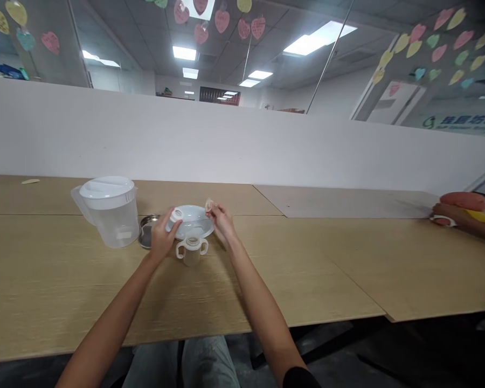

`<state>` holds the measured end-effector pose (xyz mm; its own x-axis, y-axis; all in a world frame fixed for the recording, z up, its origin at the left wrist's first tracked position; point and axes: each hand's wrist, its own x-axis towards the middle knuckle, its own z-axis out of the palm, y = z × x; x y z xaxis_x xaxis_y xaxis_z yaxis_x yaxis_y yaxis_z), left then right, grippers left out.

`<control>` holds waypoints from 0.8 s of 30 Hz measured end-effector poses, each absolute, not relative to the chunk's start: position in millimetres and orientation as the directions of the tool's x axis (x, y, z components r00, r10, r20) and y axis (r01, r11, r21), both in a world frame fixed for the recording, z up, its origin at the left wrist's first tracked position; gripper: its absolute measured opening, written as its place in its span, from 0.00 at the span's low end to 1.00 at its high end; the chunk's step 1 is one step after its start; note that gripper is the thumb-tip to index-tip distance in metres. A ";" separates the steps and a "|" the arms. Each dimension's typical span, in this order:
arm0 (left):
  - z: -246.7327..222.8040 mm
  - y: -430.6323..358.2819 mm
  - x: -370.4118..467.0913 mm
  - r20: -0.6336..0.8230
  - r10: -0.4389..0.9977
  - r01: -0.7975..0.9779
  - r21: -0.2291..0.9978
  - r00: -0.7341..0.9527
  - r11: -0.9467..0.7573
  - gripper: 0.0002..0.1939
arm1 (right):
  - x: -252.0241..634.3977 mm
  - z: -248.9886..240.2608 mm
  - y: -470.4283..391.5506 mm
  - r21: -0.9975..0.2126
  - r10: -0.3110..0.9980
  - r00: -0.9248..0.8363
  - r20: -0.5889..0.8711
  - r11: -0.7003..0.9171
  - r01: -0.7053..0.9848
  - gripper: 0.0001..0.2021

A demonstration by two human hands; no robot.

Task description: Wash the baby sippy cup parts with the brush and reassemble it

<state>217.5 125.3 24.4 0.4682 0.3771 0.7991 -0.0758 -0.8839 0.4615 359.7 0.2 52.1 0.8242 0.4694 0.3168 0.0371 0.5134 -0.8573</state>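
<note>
My left hand [162, 235] is closed on a small white ring-shaped cap [177, 215], held over the left rim of a white bowl [202, 233]. Over the bowl's right rim, my right hand [222, 220] pinches a small pale, crumpled piece [209, 205], too small to name for certain. A clear cup with two white handles [192, 252] stands upright just in front of the bowl, between my forearms, touched by neither hand. Left of my left hand is a round metal dish [146, 233], partly hidden behind the hand.
A large translucent lidded pitcher [117, 218] stands left of the metal dish. A flat pale strip [30, 181] lies at the table's far left. Another person's arm [464, 216] rests at the right end, beside a reddish object [464, 201]. A white partition [226, 145] rises behind the table.
</note>
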 end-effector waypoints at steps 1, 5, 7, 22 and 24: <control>21.1 131.8 216.9 0.781 0.425 -0.048 0.499 0.457 -0.865 0.23 | 365.3 48.8 -2.2 -0.858 0.423 0.848 0.319 0.508 0.069 0.17; 7.9 149.0 216.1 0.742 0.479 0.003 0.541 0.469 -0.841 0.22 | 380.1 22.1 -7.2 -0.905 0.323 0.853 0.410 0.259 0.337 0.19; 4.0 149.2 216.6 0.727 0.479 0.008 0.546 0.493 -0.838 0.21 | 381.4 7.9 -6.9 -0.875 0.358 0.808 0.467 0.059 0.480 0.15; -18.4 146.9 222.4 0.628 0.390 0.140 0.409 0.674 -0.902 0.21 | 373.0 -14.1 -6.2 -0.605 0.463 0.678 0.571 -0.320 0.729 0.11; -18.0 145.8 221.5 0.626 0.375 0.145 0.388 0.684 -0.910 0.20 | 373.2 -16.0 -5.5 -0.599 0.469 0.673 0.572 -0.321 0.733 0.12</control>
<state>221.5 145.8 -18.0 0.6839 0.3751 0.6258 0.1446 -0.9104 0.3877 373.2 -5.5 -16.0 0.6730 0.4687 0.5722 0.7332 -0.3213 -0.5993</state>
